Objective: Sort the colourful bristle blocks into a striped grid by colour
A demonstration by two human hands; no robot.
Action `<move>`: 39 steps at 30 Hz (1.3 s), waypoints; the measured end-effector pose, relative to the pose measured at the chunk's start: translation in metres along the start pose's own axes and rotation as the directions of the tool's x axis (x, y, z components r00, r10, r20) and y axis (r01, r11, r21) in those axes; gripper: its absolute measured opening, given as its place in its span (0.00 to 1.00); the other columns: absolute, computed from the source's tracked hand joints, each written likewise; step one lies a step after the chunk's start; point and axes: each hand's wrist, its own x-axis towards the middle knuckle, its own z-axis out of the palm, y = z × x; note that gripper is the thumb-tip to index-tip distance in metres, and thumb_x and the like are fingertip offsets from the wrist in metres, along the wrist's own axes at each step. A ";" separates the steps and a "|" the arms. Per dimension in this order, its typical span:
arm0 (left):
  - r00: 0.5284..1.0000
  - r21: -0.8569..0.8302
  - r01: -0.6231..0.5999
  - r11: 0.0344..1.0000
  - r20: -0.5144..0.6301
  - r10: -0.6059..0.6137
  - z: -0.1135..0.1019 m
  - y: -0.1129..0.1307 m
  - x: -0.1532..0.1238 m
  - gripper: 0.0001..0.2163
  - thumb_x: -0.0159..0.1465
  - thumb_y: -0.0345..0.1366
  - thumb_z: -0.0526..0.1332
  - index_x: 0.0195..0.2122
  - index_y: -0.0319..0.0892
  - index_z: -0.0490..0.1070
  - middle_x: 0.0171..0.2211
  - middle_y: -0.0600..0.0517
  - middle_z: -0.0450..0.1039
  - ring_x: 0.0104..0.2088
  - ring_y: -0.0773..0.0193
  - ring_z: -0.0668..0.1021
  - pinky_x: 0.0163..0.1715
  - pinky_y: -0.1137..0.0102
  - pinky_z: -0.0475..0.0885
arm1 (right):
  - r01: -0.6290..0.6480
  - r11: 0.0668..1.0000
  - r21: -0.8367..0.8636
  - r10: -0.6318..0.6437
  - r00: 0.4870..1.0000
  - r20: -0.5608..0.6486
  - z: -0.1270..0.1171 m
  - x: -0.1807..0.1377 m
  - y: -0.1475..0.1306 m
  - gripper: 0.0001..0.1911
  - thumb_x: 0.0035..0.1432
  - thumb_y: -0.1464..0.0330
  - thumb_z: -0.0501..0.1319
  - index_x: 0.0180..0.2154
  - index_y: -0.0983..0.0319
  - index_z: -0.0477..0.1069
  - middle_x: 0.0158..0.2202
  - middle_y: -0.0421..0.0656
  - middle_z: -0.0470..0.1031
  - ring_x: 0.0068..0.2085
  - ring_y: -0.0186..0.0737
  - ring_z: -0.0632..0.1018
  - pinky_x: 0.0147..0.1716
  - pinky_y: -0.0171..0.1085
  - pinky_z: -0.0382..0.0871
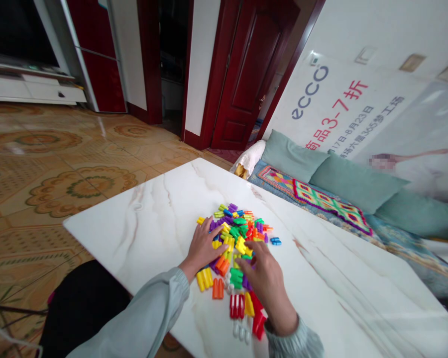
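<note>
A loose pile of bright plastic toy pieces (242, 229), made of rounded, bullet-like tubes joined side by side, lies on the white marbled table (164, 199). My left hand (205, 243) is open at the left of the pile, fingers spread over purple and yellow pieces. Across from it, my right hand (265, 273) is open too, its thumb and forefinger apart beside a yellow piece (241, 245); whether they touch it is unclear. Closer to me lie an orange piece (218, 288), a dark red piece (237, 306) and a clear piece (241, 330). My right palm hides part of the pile.
A single blue piece (276, 241) lies to the right of the pile. Beyond the table's right edge is a couch with green cushions (358, 181) and a crocheted cover (332, 206). A black seat or garment (82, 308) shows at lower left.
</note>
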 end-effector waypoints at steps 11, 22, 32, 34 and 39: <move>1.000 -0.002 -0.010 1.000 -0.010 0.010 0.002 -0.003 0.000 0.29 0.58 0.45 0.67 0.61 0.52 0.66 0.68 0.45 0.51 0.67 0.42 0.57 0.65 0.45 0.55 | -0.022 1.000 -0.006 0.023 0.976 0.217 0.030 -0.015 -0.008 0.15 0.50 0.76 0.58 0.41 0.60 0.76 0.36 0.43 0.80 0.37 0.42 0.80 0.34 0.35 0.69; 1.000 -0.016 -0.012 1.000 -0.006 0.012 0.002 -0.004 0.000 0.28 0.60 0.46 0.65 0.61 0.52 0.66 0.69 0.46 0.50 0.68 0.44 0.56 0.65 0.45 0.54 | 0.079 0.977 0.198 -0.011 0.946 -0.323 -0.011 -0.046 0.038 0.19 0.64 0.57 0.58 0.53 0.57 0.68 0.49 0.49 0.75 0.46 0.48 0.78 0.41 0.45 0.76; 1.000 0.004 -0.020 1.000 -0.009 0.020 0.001 -0.003 0.000 0.27 0.59 0.44 0.66 0.60 0.51 0.67 0.69 0.45 0.50 0.67 0.44 0.57 0.65 0.46 0.54 | 0.070 0.988 0.139 -0.031 0.965 -0.262 0.097 -0.144 0.050 0.47 0.57 0.58 0.66 0.71 0.54 0.43 0.73 0.51 0.33 0.68 0.73 0.50 0.54 0.66 0.67; 1.000 0.003 -0.017 1.000 -0.007 0.017 0.001 -0.003 0.000 0.27 0.59 0.44 0.65 0.60 0.51 0.67 0.69 0.46 0.50 0.67 0.45 0.57 0.65 0.47 0.54 | 0.044 0.985 0.166 0.002 0.963 -0.268 0.099 -0.135 0.036 0.42 0.62 0.65 0.62 0.70 0.53 0.43 0.73 0.50 0.31 0.69 0.68 0.48 0.56 0.64 0.67; 1.000 -0.014 -0.025 1.000 -0.001 0.025 0.001 -0.004 0.000 0.26 0.59 0.43 0.65 0.60 0.52 0.67 0.69 0.47 0.50 0.67 0.45 0.58 0.65 0.46 0.54 | 0.093 0.964 0.248 -0.019 0.958 -0.286 0.094 -0.102 0.011 0.32 0.67 0.71 0.54 0.69 0.52 0.48 0.73 0.49 0.36 0.70 0.58 0.50 0.59 0.55 0.67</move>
